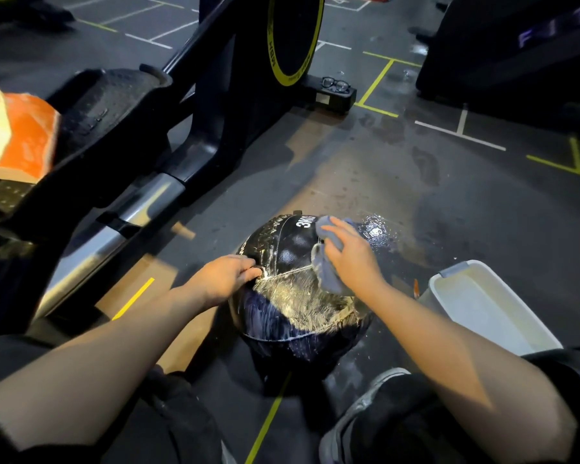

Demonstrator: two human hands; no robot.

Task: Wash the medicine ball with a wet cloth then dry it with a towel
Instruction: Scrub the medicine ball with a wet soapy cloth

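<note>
Medicine ball point(292, 289) sits on dark gym floor point(365, 169) between person's knees, black, "3KG" marking on far side, top streaked with white suds. Right hand point(352, 259) presses blue cloth point(329, 256) onto ball's upper right, grip wrapped around cloth. Left hand point(228, 276) steadies ball's left side, fingers curled against seam, grip clenched on ball surface. White basin point(489, 303) just right of ball. Water puddle point(375, 229) on floor beyond ball. Exercise machine point(168, 135) at left, eyeglasses point(336, 84) resting on its base
</note>
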